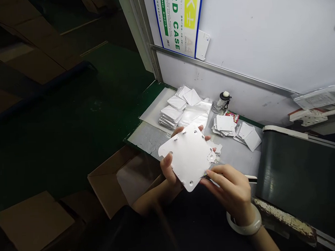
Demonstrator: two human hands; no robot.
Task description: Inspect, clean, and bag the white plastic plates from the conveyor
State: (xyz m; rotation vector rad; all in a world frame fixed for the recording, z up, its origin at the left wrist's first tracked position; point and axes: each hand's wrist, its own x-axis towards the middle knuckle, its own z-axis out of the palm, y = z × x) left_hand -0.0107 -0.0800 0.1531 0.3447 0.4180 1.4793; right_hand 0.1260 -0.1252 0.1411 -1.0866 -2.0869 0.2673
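Over the grey table [234,156], left hand [169,171] clasps a white plate [189,157]; right hand [231,191] pinches its corner.

Single head-worn view, looking forward and steeply down, horizon tilted. Close in on left hand [168,171], right hand [232,191] and white plate [189,157] at centre. Table [240,160] beyond, wall [263,45] at 1 o'clock, belt [301,172] at 4 o'clock, floor [74,125] at 9 o'clock.

Plate [189,157] before stacks [225,124], bottle [224,100] behind.
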